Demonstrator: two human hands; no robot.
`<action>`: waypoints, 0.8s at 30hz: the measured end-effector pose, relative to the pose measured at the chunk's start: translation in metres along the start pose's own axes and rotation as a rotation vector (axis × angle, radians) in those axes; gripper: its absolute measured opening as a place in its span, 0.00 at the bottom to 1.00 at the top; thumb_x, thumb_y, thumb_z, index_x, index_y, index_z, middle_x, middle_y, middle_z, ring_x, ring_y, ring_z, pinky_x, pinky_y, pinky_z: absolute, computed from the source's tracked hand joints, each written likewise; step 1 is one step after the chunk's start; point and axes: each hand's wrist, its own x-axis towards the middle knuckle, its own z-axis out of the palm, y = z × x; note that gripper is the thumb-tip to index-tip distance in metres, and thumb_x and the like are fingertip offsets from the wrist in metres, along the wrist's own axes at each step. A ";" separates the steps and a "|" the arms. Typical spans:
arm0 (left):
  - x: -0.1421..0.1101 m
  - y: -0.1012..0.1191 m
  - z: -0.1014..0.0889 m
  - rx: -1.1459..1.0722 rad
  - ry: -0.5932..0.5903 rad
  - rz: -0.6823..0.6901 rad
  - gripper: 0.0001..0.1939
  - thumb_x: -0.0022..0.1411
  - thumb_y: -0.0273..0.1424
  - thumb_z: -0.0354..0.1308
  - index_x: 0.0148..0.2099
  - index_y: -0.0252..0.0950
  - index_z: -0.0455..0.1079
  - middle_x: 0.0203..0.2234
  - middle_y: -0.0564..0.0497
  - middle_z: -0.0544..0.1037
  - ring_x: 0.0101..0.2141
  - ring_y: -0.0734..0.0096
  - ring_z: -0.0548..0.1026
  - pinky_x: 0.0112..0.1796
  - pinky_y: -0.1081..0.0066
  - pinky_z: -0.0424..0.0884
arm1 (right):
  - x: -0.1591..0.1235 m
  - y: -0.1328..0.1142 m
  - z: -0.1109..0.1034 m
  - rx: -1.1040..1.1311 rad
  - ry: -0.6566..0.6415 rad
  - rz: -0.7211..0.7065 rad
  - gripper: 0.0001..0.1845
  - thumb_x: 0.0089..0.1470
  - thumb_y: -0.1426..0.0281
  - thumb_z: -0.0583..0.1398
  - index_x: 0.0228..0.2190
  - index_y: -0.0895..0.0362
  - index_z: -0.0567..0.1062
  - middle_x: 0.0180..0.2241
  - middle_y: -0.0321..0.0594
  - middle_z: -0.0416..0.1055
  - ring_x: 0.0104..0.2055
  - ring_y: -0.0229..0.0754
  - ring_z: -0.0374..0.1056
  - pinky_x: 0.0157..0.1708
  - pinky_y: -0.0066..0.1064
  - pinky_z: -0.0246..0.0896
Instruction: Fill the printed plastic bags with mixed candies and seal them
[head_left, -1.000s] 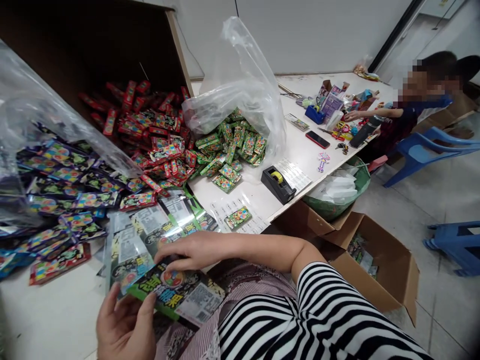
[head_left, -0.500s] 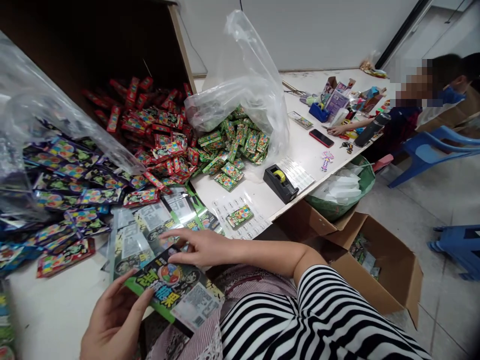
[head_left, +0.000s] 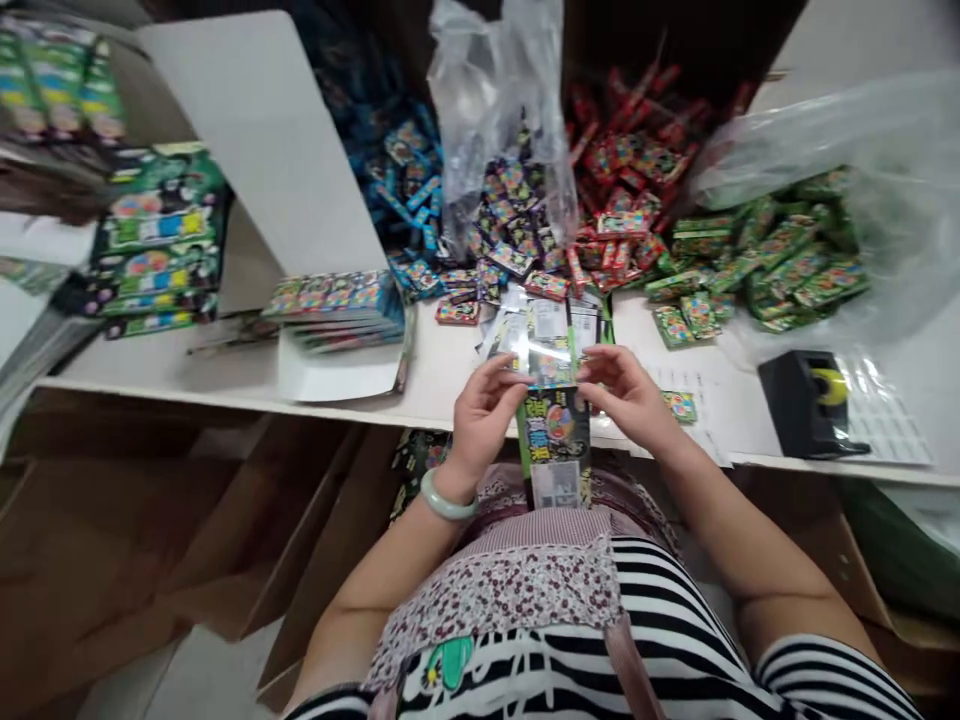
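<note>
A black and green printed pouch (head_left: 559, 440) hangs upright at the table's front edge, its barcode label at the bottom. With thumb and fingers pinched, my left hand (head_left: 480, 415) grips its top left corner. My right hand (head_left: 628, 400) pinches the top right corner. Just beyond the fingers lie flat printed pouches (head_left: 546, 318) with labels, partly behind my hands. Close to my right hand a small green candy packet (head_left: 681, 405) rests on a sticker sheet (head_left: 709, 435).
Behind are heaps of blue packets (head_left: 412, 200), purple packets (head_left: 517, 200), red packets (head_left: 622, 220) and green packets (head_left: 787, 260). An open white box (head_left: 337, 370) holds packets at left. A black tape dispenser (head_left: 806, 410) stands right. Cardboard boxes (head_left: 300, 540) sit below the table edge.
My view has swung left, bringing the white box into sight. Both hands now hold the pouch by its top corners; before, it lay tilted with my right hand resting over its upper edge.
</note>
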 end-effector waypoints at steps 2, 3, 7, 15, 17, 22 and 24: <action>-0.001 0.006 -0.002 -0.020 -0.061 0.014 0.14 0.61 0.42 0.66 0.41 0.37 0.74 0.34 0.49 0.80 0.38 0.70 0.79 0.41 0.68 0.77 | -0.001 -0.006 0.001 -0.068 -0.044 -0.026 0.13 0.52 0.62 0.64 0.39 0.55 0.74 0.38 0.39 0.71 0.38 0.37 0.69 0.28 0.26 0.65; -0.001 0.009 -0.004 -0.029 -0.079 0.021 0.14 0.60 0.42 0.67 0.37 0.36 0.74 0.33 0.49 0.80 0.37 0.70 0.78 0.41 0.68 0.76 | -0.001 -0.009 0.001 -0.119 -0.065 -0.059 0.11 0.53 0.62 0.63 0.36 0.55 0.74 0.38 0.40 0.71 0.39 0.38 0.69 0.29 0.27 0.65; 0.007 0.018 -0.005 -0.063 -0.119 -0.072 0.12 0.56 0.38 0.69 0.33 0.36 0.73 0.29 0.52 0.77 0.32 0.73 0.75 0.36 0.70 0.74 | 0.006 -0.019 0.005 -0.212 -0.084 -0.111 0.11 0.51 0.62 0.65 0.28 0.56 0.73 0.33 0.38 0.71 0.35 0.37 0.68 0.29 0.28 0.64; 0.026 0.020 -0.009 -0.055 -0.199 -0.160 0.08 0.54 0.31 0.67 0.30 0.35 0.70 0.25 0.55 0.74 0.28 0.76 0.70 0.32 0.72 0.68 | 0.029 -0.032 0.006 -0.204 -0.223 0.063 0.14 0.49 0.59 0.65 0.26 0.56 0.73 0.24 0.34 0.69 0.24 0.34 0.63 0.25 0.28 0.59; 0.023 0.018 -0.014 -0.044 -0.257 -0.114 0.09 0.57 0.33 0.66 0.30 0.35 0.70 0.26 0.54 0.74 0.29 0.75 0.71 0.33 0.72 0.69 | 0.027 -0.032 0.003 -0.270 -0.249 0.032 0.13 0.52 0.60 0.64 0.26 0.56 0.73 0.25 0.35 0.70 0.26 0.36 0.64 0.26 0.29 0.59; 0.010 0.009 -0.027 0.043 -0.326 0.068 0.08 0.65 0.35 0.61 0.35 0.37 0.74 0.35 0.49 0.78 0.39 0.70 0.75 0.43 0.67 0.72 | 0.014 -0.020 0.002 -0.312 -0.248 -0.196 0.07 0.55 0.64 0.64 0.30 0.53 0.74 0.35 0.40 0.73 0.38 0.41 0.69 0.33 0.32 0.65; 0.005 0.003 -0.028 0.080 -0.324 0.128 0.06 0.64 0.35 0.63 0.37 0.38 0.75 0.35 0.49 0.78 0.40 0.69 0.76 0.44 0.66 0.72 | 0.008 -0.012 0.007 -0.333 -0.209 -0.300 0.05 0.56 0.67 0.64 0.30 0.52 0.72 0.34 0.39 0.72 0.38 0.41 0.68 0.35 0.33 0.65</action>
